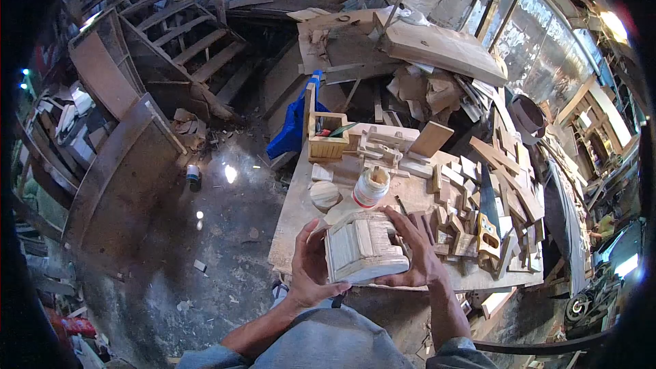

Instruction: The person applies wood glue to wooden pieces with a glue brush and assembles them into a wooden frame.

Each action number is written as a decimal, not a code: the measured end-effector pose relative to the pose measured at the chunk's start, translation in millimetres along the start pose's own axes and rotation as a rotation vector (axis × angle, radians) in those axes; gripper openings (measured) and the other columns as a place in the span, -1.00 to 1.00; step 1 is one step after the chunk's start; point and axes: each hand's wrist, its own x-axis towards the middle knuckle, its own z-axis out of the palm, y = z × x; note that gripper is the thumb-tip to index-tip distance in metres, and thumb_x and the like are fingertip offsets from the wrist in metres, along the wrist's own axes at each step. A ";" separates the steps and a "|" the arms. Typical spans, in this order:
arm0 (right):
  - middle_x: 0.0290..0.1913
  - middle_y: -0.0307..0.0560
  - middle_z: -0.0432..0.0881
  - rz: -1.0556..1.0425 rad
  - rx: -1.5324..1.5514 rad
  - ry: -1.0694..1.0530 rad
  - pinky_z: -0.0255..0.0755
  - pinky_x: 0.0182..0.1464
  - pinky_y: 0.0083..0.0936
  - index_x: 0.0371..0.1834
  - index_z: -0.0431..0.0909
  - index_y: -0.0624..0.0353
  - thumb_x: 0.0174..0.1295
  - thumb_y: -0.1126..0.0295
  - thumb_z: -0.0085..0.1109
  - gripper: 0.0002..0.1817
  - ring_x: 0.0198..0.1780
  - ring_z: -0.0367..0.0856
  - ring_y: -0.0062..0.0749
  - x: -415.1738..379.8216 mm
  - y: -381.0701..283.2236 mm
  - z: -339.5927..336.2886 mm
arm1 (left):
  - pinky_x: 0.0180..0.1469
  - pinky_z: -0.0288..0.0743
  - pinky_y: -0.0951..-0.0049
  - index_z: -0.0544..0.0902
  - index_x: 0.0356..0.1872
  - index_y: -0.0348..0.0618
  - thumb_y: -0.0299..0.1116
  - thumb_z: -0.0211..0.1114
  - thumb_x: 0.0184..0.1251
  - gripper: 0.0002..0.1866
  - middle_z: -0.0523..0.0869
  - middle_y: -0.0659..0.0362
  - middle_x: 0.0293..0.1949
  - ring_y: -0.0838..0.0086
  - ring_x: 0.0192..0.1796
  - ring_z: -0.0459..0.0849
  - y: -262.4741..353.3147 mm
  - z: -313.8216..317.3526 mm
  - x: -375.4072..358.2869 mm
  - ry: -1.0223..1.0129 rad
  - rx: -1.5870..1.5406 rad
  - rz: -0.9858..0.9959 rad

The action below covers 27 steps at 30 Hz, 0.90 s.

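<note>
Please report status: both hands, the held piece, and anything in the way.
Left hand and right hand gripping wooden piece from both sides. Jar close beyond it. Handsaw off to the right.

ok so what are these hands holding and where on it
A pale shaped wooden block, held from both sides: the left hand at its left end, the right hand at its right end.

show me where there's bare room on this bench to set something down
The bench has a free patch at its near left, between its left edge, the round wood piece and the left hand. Its right half is crowded with offcuts and the saw; the middle holds the jar.
</note>
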 end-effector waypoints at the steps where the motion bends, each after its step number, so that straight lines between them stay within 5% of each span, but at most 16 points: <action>1: 0.55 0.28 0.34 0.009 -0.001 0.000 0.19 0.60 -0.12 0.64 0.13 0.33 -0.32 0.00 0.81 0.43 0.60 0.29 0.08 -0.1 -1.0 -0.2 | 0.61 0.19 0.11 -0.06 0.67 -0.08 -0.46 0.75 -0.10 0.34 0.38 0.03 0.47 0.21 0.55 0.36 0.4 0.5 0.3 0.003 -0.005 0.001; 20: 0.58 0.35 0.26 0.100 -0.051 -0.032 0.17 0.62 -0.05 0.68 0.06 0.23 -0.21 -0.02 0.75 0.38 0.62 0.22 0.18 -3.7 -16.7 0.8 | 0.59 0.26 0.11 -0.04 0.66 -0.10 -0.40 0.76 -0.09 0.33 0.38 -0.03 0.48 0.19 0.53 0.38 -7.6 -5.0 -8.4 0.029 0.006 -0.011; 27: 0.51 0.45 0.32 0.203 0.078 0.043 0.23 0.59 -0.04 0.67 0.03 0.33 -0.09 -0.04 0.69 0.34 0.55 0.32 0.26 13.0 -15.7 23.6 | 0.52 0.41 0.11 -0.07 0.65 0.00 -0.30 0.68 0.08 0.22 0.38 -0.04 0.45 0.16 0.51 0.41 -14.0 -8.9 -5.2 0.218 -0.352 -0.102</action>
